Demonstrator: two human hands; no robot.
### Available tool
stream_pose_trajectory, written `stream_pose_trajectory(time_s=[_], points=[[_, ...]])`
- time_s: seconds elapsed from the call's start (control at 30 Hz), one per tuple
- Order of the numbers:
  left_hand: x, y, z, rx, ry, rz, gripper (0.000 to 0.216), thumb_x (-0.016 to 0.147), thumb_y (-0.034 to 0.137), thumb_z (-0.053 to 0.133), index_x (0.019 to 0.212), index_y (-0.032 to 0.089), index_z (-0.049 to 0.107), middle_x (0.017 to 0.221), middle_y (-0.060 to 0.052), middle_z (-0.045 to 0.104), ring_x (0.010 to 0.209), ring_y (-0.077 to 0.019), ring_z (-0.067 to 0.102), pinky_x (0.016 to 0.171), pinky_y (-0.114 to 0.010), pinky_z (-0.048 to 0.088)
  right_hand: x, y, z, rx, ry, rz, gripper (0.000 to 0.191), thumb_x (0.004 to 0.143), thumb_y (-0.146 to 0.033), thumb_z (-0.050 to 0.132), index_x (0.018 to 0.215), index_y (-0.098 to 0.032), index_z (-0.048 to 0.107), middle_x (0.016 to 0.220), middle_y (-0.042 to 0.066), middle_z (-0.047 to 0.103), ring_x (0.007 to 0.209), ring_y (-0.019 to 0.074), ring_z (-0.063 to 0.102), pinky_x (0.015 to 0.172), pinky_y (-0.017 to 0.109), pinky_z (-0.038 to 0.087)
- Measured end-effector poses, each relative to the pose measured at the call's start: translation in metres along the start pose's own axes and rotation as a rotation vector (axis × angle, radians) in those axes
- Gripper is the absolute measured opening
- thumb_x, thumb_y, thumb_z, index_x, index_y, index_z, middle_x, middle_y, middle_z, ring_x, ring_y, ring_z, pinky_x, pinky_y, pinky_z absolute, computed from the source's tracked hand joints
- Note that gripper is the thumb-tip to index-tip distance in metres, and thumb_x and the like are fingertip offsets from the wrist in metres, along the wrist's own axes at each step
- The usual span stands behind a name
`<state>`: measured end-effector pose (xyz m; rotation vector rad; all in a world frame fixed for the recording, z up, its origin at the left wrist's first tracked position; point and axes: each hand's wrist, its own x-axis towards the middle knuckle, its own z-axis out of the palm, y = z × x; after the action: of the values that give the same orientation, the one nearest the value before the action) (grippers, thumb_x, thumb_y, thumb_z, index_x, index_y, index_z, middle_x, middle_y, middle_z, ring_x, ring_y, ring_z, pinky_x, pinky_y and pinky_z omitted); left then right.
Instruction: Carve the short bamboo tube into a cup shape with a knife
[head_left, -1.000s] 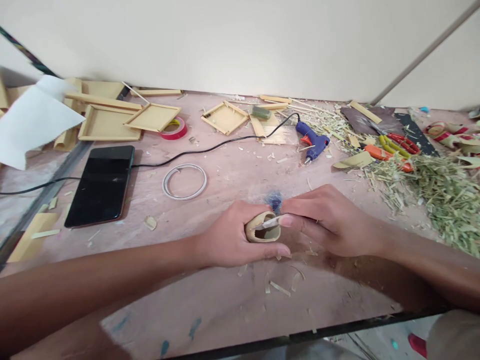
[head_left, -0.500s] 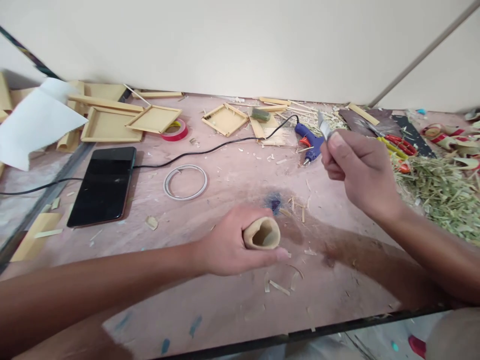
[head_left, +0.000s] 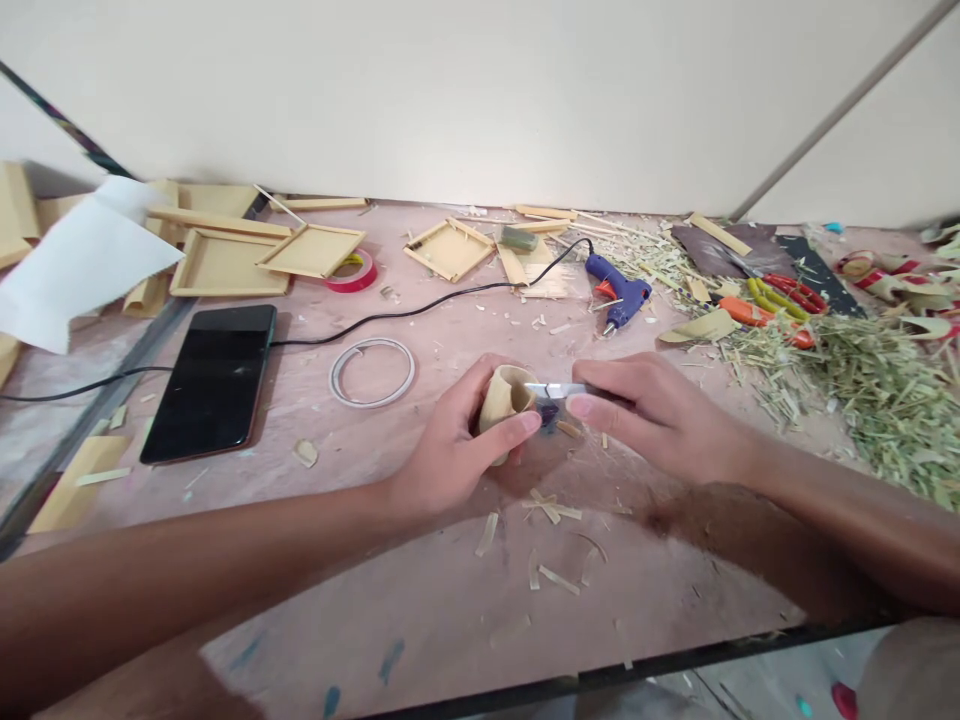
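Note:
My left hand point(head_left: 469, 435) is wrapped round a pale, hollow bamboo-like tube point(head_left: 496, 405), its open end tilted up and to the right. In my right hand point(head_left: 637, 410) is a knife point(head_left: 553, 390), pinched between thumb and fingers with its blade pointing left. The blade's tip is at the tube's rim, by the opening. Whether it cuts into the wall I cannot tell. Below the tube, thin pale shavings point(head_left: 553, 507) lie on the pinkish tabletop point(head_left: 420, 620).
A blue glue gun point(head_left: 619, 290) lies behind my right hand, its black cord running left past a phone point(head_left: 210, 385). A tape ring point(head_left: 371, 372) is left of the tube. Small wooden frames point(head_left: 450, 250) sit along the wall; green-yellow shavings point(head_left: 892, 400) heap at right.
My right hand has come down and left, bringing the knife to the tube. My left hand has raised and turned the tube slightly. More shavings lie beneath it.

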<state>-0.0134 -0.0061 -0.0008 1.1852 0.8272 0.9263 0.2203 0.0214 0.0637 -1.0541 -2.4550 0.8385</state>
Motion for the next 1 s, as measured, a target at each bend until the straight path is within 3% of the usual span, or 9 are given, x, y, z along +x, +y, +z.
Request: stream_pose_trajectory(time_s=[0.1,0.23,0.5,0.83,1.0], points=[[0.000,0.002,0.000,0.008,-0.013,-0.021,0.035,0.096,0.043,0.078,0.115,0.023,0.057,0.074,0.005,0.059,0.064,-0.0122,0.054,0.057,-0.023,0.043,-0.001,0.000,0.004,-0.046,-0.067,0.001,0.042,0.113,-0.045,0.049,0.079,-0.022,0.042,0.065,-0.006,0.042,0.059,0.0121,0.039,0.063,0.032,0.022],[-0.001,0.006,0.002,0.094,0.002,-0.063,0.040,0.091,0.045,0.082,0.113,0.022,0.059,0.083,0.004,0.060,0.066,-0.0124,0.055,0.057,-0.024,0.048,-0.001,0.002,0.006,-0.173,-0.105,-0.037,0.035,0.115,-0.040,0.044,0.086,-0.021,0.049,0.071,-0.002,0.052,0.063,0.0147,0.044,0.066,0.033,0.020],[0.001,0.007,0.006,0.402,0.055,0.079,0.031,0.092,0.045,0.080,0.097,0.018,0.066,0.090,0.000,0.069,0.081,-0.0159,0.061,0.074,-0.028,0.050,-0.002,-0.001,0.006,-0.288,-0.093,-0.112,0.032,0.115,-0.033,0.045,0.090,-0.020,0.060,0.080,0.004,0.066,0.071,0.0181,0.052,0.067,0.033,0.024],[-0.001,0.009,0.007,0.487,0.035,0.049,0.032,0.093,0.046,0.079,0.083,0.019,0.065,0.077,0.003,0.066,0.071,-0.0128,0.055,0.065,-0.025,0.044,-0.007,-0.004,0.006,-0.161,-0.148,-0.065,0.029,0.112,-0.028,0.048,0.087,-0.019,0.060,0.078,0.002,0.066,0.068,0.0157,0.052,0.065,0.034,0.023],[0.000,0.009,0.008,0.422,0.122,0.026,0.040,0.089,0.049,0.081,0.077,0.019,0.058,0.068,0.005,0.054,0.062,-0.0109,0.045,0.056,-0.024,0.036,-0.007,-0.003,0.021,0.047,0.020,0.042,0.030,0.113,-0.030,0.048,0.085,-0.021,0.056,0.073,-0.002,0.057,0.067,0.0139,0.048,0.065,0.029,0.030]])
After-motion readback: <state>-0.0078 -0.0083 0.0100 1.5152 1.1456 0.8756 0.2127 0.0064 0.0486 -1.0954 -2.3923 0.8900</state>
